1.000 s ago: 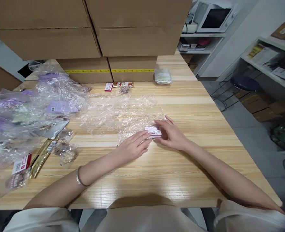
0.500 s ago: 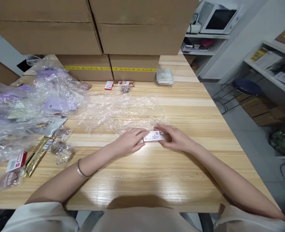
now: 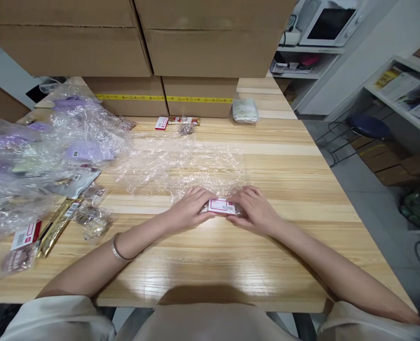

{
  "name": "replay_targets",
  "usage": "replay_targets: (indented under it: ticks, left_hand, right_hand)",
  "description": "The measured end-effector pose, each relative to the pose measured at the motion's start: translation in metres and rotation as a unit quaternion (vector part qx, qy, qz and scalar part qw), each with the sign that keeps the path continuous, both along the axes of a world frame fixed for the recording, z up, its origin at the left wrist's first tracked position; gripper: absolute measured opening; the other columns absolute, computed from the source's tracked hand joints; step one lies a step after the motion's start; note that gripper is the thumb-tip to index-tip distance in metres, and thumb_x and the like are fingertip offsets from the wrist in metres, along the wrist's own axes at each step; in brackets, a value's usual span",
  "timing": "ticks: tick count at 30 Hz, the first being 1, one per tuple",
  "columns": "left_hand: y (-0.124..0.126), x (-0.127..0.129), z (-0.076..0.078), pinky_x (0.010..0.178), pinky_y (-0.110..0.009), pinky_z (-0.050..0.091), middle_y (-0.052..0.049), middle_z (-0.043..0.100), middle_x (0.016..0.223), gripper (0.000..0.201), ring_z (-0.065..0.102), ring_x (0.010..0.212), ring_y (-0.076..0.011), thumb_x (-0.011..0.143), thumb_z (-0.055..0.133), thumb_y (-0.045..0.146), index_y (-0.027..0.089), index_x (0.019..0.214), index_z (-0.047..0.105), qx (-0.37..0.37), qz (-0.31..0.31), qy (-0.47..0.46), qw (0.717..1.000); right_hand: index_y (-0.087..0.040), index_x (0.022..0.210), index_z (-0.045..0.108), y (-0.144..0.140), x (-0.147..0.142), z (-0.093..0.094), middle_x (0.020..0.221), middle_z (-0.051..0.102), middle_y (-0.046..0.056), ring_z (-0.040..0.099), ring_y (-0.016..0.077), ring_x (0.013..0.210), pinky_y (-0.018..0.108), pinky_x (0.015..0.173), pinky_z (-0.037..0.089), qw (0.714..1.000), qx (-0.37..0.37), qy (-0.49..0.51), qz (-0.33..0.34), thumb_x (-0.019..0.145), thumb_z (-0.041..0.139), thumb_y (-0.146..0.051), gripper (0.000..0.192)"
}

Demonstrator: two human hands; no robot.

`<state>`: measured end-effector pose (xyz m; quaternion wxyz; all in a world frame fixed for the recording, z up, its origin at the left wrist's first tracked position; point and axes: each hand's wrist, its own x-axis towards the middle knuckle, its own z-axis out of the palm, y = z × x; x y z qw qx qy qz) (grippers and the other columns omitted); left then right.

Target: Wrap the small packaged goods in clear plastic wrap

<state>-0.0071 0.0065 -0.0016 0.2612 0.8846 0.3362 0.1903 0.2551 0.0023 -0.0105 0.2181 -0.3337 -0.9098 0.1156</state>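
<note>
- A small flat packet with a white and red label [image 3: 221, 206] lies on the light wooden table [image 3: 231, 255], near its middle, at the near edge of a crumpled sheet of clear plastic film [image 3: 181, 166].
- The left hand [image 3: 190, 209] grips the packet's left end, fingers curled over it.
- The right hand [image 3: 254, 211] holds the right end, fingers bent down onto it.
- A thin metal bracelet [image 3: 116, 247] circles the left wrist.
- To the left lie a gold foil stick pack [image 3: 58, 227] and small clear sachets [image 3: 94, 222], beside a heap of clear bags with purple packets [image 3: 35, 161].
- Brown cardboard boxes [image 3: 196, 52] are stacked at the far edge; a small red and white packet [image 3: 161, 123] lies before them.
</note>
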Motion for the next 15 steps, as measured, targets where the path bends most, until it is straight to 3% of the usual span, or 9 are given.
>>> replay_targets:
  ticks: [3, 7, 12, 15]
  left_hand:
    - [0.001, 0.0, 0.001, 0.096, -0.044, 0.043, -0.011, 0.061, 0.115, 0.038, 0.053, 0.11, -0.0272, 0.096, 0.057, 0.044, 0.02, 0.125, 0.055, 0.035, -0.019, 0.026, 0.999]
    - [0.007, -0.003, -0.001, 0.097, -0.04, 0.046, -0.013, 0.058, 0.119, 0.03, 0.055, 0.112, -0.0243, 0.099, 0.048, 0.028, 0.017, 0.126, 0.059, 0.043, 0.005, 0.007, 0.999]
    - [0.018, -0.011, 0.008, 0.088, -0.036, 0.05, -0.01, 0.07, 0.108, 0.027, 0.064, 0.099, -0.0225, 0.097, 0.054, 0.035, 0.018, 0.114, 0.067, -0.045, 0.025, 0.011, 0.999]
    - [0.024, -0.018, 0.021, 0.081, -0.032, 0.05, -0.007, 0.075, 0.104, 0.028, 0.068, 0.091, -0.021, 0.096, 0.054, 0.038, 0.019, 0.109, 0.07, -0.126, 0.054, 0.02, 0.99]
  right_hand:
    - [-0.022, 0.111, 0.061, 0.003, 0.001, 0.001, 0.1, 0.071, 0.009, 0.061, 0.0274, 0.099, 0.05, 0.098, 0.041, 1.0, -0.013, 0.023, -0.006, 0.091, 0.062, -0.044, 0.031]
    - [-0.019, 0.111, 0.063, 0.007, 0.004, 0.003, 0.103, 0.07, 0.012, 0.059, 0.0281, 0.104, 0.045, 0.09, 0.045, 0.999, -0.027, 0.025, -0.023, 0.096, 0.056, -0.043, 0.029]
    - [-0.021, 0.112, 0.065, 0.012, 0.011, 0.003, 0.1, 0.071, 0.011, 0.062, 0.0266, 0.095, 0.043, 0.086, 0.043, 0.998, -0.055, 0.026, -0.027, 0.093, 0.059, -0.051, 0.036]
    - [-0.021, 0.093, 0.068, 0.018, 0.018, 0.001, 0.082, 0.07, 0.007, 0.061, 0.0223, 0.08, 0.039, 0.08, 0.042, 0.991, -0.102, 0.058, -0.071, 0.097, 0.052, -0.052, 0.035]
